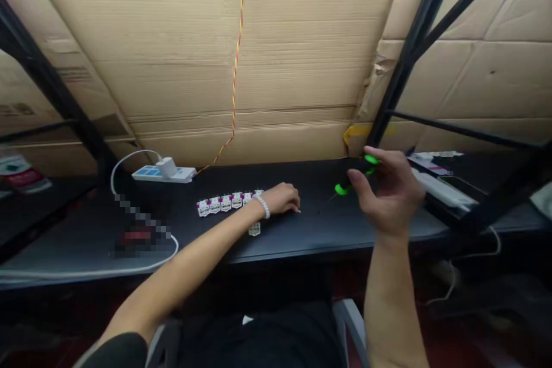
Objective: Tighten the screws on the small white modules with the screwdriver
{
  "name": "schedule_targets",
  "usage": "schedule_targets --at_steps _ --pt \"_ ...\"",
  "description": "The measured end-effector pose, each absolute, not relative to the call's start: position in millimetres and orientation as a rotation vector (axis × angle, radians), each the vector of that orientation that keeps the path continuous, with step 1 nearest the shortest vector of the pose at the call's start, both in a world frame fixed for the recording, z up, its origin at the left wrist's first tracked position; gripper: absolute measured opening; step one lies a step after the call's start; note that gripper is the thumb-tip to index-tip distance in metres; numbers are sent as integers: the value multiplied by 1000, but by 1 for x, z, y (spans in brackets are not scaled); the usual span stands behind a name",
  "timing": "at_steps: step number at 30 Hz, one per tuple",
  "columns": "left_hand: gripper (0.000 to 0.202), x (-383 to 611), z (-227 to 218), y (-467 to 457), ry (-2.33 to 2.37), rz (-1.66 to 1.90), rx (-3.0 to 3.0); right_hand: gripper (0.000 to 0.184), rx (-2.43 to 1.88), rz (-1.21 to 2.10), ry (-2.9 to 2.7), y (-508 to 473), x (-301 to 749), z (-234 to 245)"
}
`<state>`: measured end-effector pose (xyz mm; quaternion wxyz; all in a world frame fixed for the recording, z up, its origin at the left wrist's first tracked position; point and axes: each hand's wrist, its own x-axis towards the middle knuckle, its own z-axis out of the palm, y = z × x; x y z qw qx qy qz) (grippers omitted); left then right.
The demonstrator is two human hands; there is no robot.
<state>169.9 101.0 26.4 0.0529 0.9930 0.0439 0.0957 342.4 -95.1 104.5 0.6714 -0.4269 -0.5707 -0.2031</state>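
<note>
My right hand is raised over the right part of the black desk. Its fingers and thumb close round a small screwdriver with a black and bright green handle, the thin shaft pointing down and left. My left hand, with a white beaded bracelet at the wrist, rests low over the desk, fingers curled down. A tiny pale bit shows at its fingertips, too small to name. Beside that wrist runs a row of several small white and purple parts, partly covered by it. One more white part lies nearer the front edge.
A white power strip with a plug stands at the back left, its white cable looping forward. Cardboard backs the desk, a twisted red-yellow wire hanging before it. Black metal posts flank both sides.
</note>
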Motion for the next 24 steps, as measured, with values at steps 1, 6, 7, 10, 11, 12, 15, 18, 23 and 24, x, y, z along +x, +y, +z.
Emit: schedule_targets --at_steps 1,6,7,10,11,12,15,18,23,24 --pt "7 169 26 100 107 295 3017 36 -970 -443 -1290 -95 342 105" --pt "12 163 26 93 -13 315 3011 35 -998 -397 -1318 -95 341 104" --pt "13 161 26 92 -26 323 3011 35 -1007 -398 -1322 -95 341 104" --pt "16 159 25 90 -50 337 3007 36 -1022 -392 -1337 -95 340 104" --pt "17 159 25 89 -55 337 3004 36 -1025 -387 -1343 -95 340 104" --pt "18 159 24 89 -58 336 3002 36 -1028 -383 -1348 -95 340 104" --pt "19 160 22 89 -61 321 2994 36 -1039 -374 -1360 -95 339 104" --pt "19 159 21 87 -41 311 2985 36 -1035 -363 -1355 -95 339 104" --pt "13 157 23 84 20 298 2969 35 -1053 -349 -1375 -95 339 104" --pt "12 157 23 84 33 294 2967 35 -1060 -348 -1382 -94 339 104"
